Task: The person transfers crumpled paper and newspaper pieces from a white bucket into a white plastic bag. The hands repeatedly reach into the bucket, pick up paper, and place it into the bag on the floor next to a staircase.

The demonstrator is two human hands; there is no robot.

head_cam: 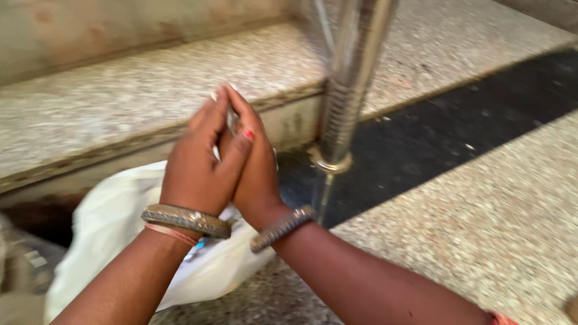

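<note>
Speckled stone floor with a black stripe lies below. Left hand [195, 162] and right hand [253, 165] press together around a small shiny thing [231, 120], mostly hidden. It looks hard and slippery; fingertips suit it.

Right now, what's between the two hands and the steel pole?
Nothing: head view shows a bare gap, only the stone step face behind it, between the pressed-together left hand, right hand and steel pole.
</note>
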